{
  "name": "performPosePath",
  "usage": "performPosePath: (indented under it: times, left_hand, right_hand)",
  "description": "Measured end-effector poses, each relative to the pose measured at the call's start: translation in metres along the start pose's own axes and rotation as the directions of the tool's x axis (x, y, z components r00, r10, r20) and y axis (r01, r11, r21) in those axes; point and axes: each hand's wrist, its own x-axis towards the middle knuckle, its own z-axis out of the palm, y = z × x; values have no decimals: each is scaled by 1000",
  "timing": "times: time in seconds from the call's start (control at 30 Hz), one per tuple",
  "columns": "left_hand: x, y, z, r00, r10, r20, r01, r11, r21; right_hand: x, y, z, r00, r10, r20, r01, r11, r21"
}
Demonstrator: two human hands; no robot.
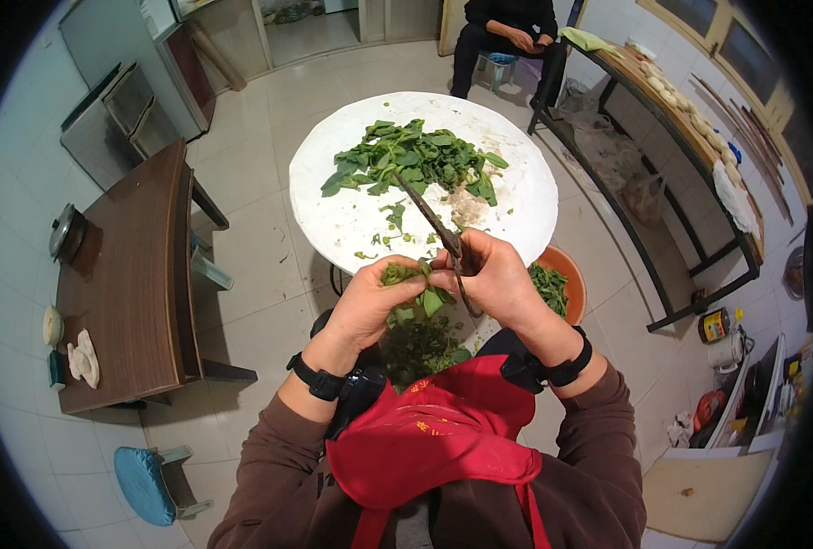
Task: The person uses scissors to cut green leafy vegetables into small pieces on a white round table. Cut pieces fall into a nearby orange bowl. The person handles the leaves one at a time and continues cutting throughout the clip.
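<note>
My left hand [367, 298] grips a small bunch of leafy greens [434, 300] near the front edge of the round white table. In my right hand [496, 278] is a pair of dark, worn scissors [430, 214], blades pointing up and left over the tabletop; the right thumb and fingertips also meet the greens. Beyond the blades, a heap of green leaves [413, 156] lies on the round white table [324, 226], with cut bits scattered in front of it. Below my hands, above my red apron [434, 446], more greens [417, 346] lie in shadow; what holds them is hidden.
An orange basin [573, 278] with greens stands on the floor to the right. A person [509, 41] sits beyond the table. Dough pieces [688, 106] line a long bench at right. At left are a brown wooden table [128, 274] and a blue-topped stool [144, 486].
</note>
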Motion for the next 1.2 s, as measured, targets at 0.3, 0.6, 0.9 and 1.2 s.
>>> performPosePath:
  times: [0.3, 0.6, 0.9, 1.2]
  left_hand:
    - [-4, 6, 8, 999, -31, -27, 33, 994, 106]
    - [0, 5, 7, 993, -108, -55, 117, 972, 202]
    - [1, 0, 12, 995, 96, 7, -97, 989, 110]
    - [-1, 13, 8, 994, -109, 33, 99, 971, 220]
  right_hand:
    - [4, 7, -2, 1000, 16, 22, -13, 993, -115]
    - [-1, 12, 5, 854, -518, 48, 480, 748, -459]
    - [1, 15, 8, 827, -561, 15, 489, 707, -511]
    - [9, 29, -16, 892, -420, -170, 291, 818, -496]
